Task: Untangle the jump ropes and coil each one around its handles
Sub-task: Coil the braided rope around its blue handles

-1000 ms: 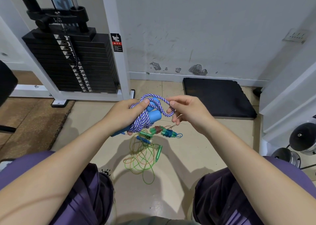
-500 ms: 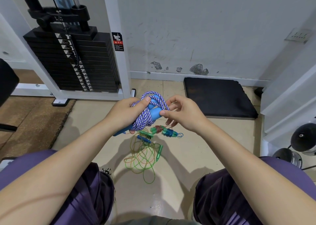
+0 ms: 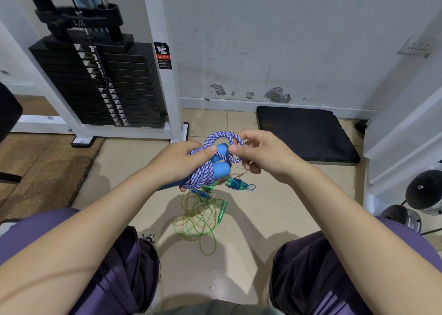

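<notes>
Nearest the camera, the person's knees framed a bare patch of floor (image 3: pixel 239 255). Beyond them a tangle (image 3: pixel 198 219) of thin green and orange ropes lay on the floor, not yet sorted, with a green handle (image 3: pixel 223 211) at its right edge and a wound teal bundle (image 3: pixel 236 184) just past it. Above this, both hands were engaged at mid-height. The left hand (image 3: pixel 181 164) gripped the blue handles (image 3: pixel 221 162) with the braided rope (image 3: pixel 203 173) coiled round them, thumb pressing the wraps. The right hand (image 3: pixel 265 155) pinched the last free loop (image 3: pixel 233 144) of that rope beside the handle ends. In my judgement the coil was near complete and the end awaited tucking. Risk noted: if the left thumb eased, the wraps could slacken and spill; a loosely tucked loop could spring free once set down, or drop into the tangle below. Behind stood a black mat (image 3: pixel 303 132) and weight stack (image 3: pixel 102 87).
</notes>
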Available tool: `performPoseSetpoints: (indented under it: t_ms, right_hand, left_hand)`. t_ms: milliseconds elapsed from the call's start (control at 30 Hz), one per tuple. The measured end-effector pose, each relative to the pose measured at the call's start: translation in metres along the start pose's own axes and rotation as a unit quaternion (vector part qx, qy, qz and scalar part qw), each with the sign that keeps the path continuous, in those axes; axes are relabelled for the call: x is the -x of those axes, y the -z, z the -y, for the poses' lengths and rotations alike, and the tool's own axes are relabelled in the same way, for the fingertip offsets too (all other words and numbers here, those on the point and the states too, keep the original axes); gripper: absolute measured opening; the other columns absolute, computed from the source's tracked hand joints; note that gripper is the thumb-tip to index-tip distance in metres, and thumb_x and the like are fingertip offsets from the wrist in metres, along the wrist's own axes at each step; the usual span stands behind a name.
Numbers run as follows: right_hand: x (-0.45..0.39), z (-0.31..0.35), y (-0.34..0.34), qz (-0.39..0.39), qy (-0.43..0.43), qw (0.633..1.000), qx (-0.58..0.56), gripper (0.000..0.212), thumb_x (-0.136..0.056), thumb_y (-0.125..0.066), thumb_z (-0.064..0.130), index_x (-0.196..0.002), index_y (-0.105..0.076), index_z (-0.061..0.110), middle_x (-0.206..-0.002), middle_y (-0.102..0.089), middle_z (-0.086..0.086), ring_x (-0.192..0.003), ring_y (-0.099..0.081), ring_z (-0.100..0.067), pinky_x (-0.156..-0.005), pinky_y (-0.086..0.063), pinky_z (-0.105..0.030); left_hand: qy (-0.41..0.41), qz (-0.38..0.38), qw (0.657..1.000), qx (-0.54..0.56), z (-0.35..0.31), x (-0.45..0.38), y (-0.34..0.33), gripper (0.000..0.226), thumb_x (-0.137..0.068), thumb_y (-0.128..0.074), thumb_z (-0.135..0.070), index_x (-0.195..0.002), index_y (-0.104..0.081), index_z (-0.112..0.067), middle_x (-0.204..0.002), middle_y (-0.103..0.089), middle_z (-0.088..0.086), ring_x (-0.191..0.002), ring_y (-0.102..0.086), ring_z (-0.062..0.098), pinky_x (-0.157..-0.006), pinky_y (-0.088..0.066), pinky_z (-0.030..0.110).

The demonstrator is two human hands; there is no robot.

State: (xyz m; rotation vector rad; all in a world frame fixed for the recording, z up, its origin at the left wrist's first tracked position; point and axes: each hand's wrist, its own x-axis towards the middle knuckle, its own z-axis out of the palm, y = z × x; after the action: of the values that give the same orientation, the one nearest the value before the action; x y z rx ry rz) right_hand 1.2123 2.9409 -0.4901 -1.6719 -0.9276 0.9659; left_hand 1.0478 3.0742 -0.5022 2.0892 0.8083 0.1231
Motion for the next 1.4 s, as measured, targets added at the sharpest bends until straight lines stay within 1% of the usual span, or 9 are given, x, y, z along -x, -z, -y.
performPoseSetpoints:
  t_ms: [167,333,600,700,833,900,1000,1200,1400]
  right_hand:
    - [-0.002,-0.003,-0.004,-0.022,0.010,0.999,-0.043,0.006,-0.092,-0.065,0.008,-0.096,-0.062,0.004,-0.066,-0.060,-0.008,-0.050,-0.059,-0.021,-0.038,-0.038,-0.023]
    - [-0.007,-0.006,-0.011,-0.085,0.055,0.995,0.021,0.001,-0.092,-0.064,0.007,-0.092,-0.063,0.008,-0.067,-0.063,-0.011,-0.054,-0.064,-0.021,-0.039,-0.042,-0.025]
    - [-0.011,-0.010,-0.015,-0.125,0.072,0.989,0.022,0.012,-0.088,-0.069,0.005,-0.098,-0.068,0.011,-0.063,-0.059,-0.001,-0.060,-0.057,-0.007,-0.063,-0.053,-0.032]
    - [-0.011,-0.010,-0.016,-0.126,0.069,0.990,0.009,0.010,-0.088,-0.069,0.004,-0.095,-0.068,0.012,-0.061,-0.059,0.000,-0.058,-0.060,-0.007,-0.058,-0.049,-0.020]
    - [-0.015,-0.014,-0.016,-0.124,0.053,0.991,-0.013,0.007,-0.087,-0.070,0.004,-0.093,-0.069,0.007,-0.066,-0.055,-0.005,-0.063,-0.061,-0.017,-0.071,-0.053,-0.032]
    - [-0.017,-0.014,-0.014,-0.126,0.043,0.991,-0.024,0.009,-0.087,-0.070,0.003,-0.094,-0.069,0.000,-0.066,-0.053,-0.007,-0.061,-0.060,-0.017,-0.068,-0.052,-0.028]
    - [-0.016,-0.011,-0.014,-0.121,0.041,0.992,-0.022,0.009,-0.086,-0.070,0.003,-0.094,-0.068,-0.001,-0.067,-0.051,-0.008,-0.057,-0.058,-0.014,-0.063,-0.050,-0.022]
    - [-0.014,-0.008,-0.014,-0.083,0.043,0.996,-0.002,0.007,-0.084,-0.073,0.003,-0.089,-0.068,0.004,-0.080,-0.053,-0.013,-0.069,-0.056,-0.018,-0.071,-0.052,-0.030]
    - [-0.012,-0.006,-0.010,-0.066,0.006,0.998,-0.012,0.013,-0.079,-0.078,0.002,-0.076,-0.068,0.012,-0.066,-0.060,-0.005,-0.059,-0.057,-0.010,-0.066,-0.052,-0.021]
  left_hand:
    - [0.003,0.019,1.000,0.014,-0.005,0.002,-0.003,0.046,-0.095,-0.050,-0.058,-0.073,-0.059,-0.018,-0.051,-0.066,0.002,-0.044,-0.063,0.028,-0.056,-0.055,0.043]
    - [0.027,-0.012,0.999,0.033,-0.005,0.000,-0.006,0.054,-0.093,-0.049,-0.062,-0.086,-0.065,-0.011,-0.053,-0.066,0.002,-0.041,-0.061,0.018,-0.061,-0.057,0.044]
    - [0.046,-0.016,0.997,0.063,-0.001,-0.006,-0.010,0.056,-0.092,-0.049,-0.066,-0.086,-0.064,-0.013,-0.060,-0.070,0.009,-0.044,-0.064,0.028,-0.058,-0.057,0.043]
    - [0.040,-0.030,0.998,0.046,0.002,-0.008,-0.012,0.055,-0.091,-0.048,-0.067,-0.085,-0.067,-0.016,-0.062,-0.070,0.005,-0.047,-0.064,0.024,-0.065,-0.059,0.047]
    - [0.026,-0.050,0.998,-0.023,0.007,-0.011,-0.013,0.059,-0.087,-0.044,-0.074,-0.083,-0.066,-0.019,-0.060,-0.069,0.000,-0.055,-0.065,0.021,-0.072,-0.058,0.047]
    - [0.023,-0.058,0.998,-0.033,0.007,-0.011,-0.012,0.061,-0.086,-0.044,-0.075,-0.085,-0.066,-0.017,-0.062,-0.069,0.001,-0.058,-0.066,0.022,-0.073,-0.057,0.047]
    - [0.028,-0.055,0.998,-0.012,0.007,-0.011,-0.012,0.062,-0.088,-0.047,-0.072,-0.088,-0.068,-0.013,-0.063,-0.070,0.004,-0.058,-0.066,0.023,-0.074,-0.057,0.048]
    - [0.055,-0.022,0.996,0.071,0.007,-0.013,-0.013,0.064,-0.088,-0.053,-0.068,-0.089,-0.067,-0.006,-0.057,-0.068,0.006,-0.045,-0.059,0.020,-0.068,-0.058,0.047]
    - [0.033,-0.024,0.998,0.042,0.013,-0.016,-0.016,0.069,-0.083,-0.050,-0.075,-0.085,-0.067,-0.008,-0.061,-0.067,0.010,-0.053,-0.058,0.024,-0.075,-0.056,0.050]
